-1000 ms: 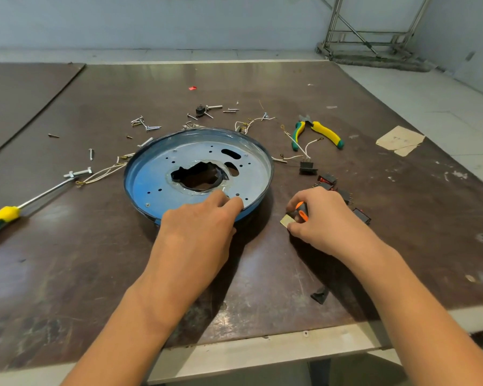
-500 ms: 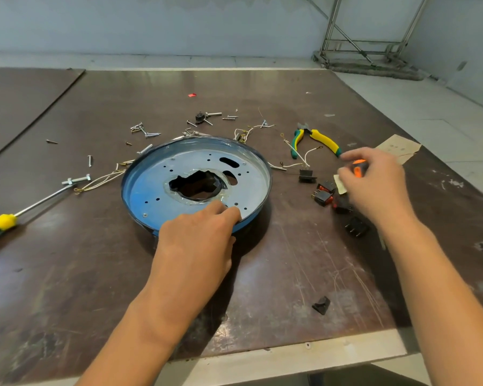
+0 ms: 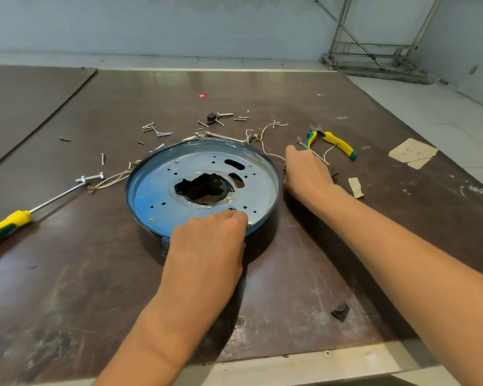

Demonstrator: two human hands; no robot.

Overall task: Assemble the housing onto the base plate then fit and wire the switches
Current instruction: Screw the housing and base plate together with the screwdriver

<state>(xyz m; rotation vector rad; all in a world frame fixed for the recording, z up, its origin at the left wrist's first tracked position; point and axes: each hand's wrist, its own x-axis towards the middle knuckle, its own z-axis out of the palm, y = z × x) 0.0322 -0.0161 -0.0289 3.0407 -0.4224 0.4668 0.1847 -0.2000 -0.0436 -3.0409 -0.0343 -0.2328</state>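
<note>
Bright, even light of a daylight kind fills the scene; shadows fall toward the near right, so the source sits to the far left; a soft dark patch lies beside the base plate [image 3: 156, 190] and under the right forearm; the far tabletop [image 3: 179, 84] carries a pale sheen mirroring the wall; clear film on the plate glints around its centre hole; the left hand [image 3: 207, 246] shows slight motion blur at its fingers [image 3: 234, 217]; the right hand [image 3: 307, 174] is a little soft; wide-angle bending bows the tabletop's edges and tilts the metal frame [image 3: 338, 29] at upper right.
</note>
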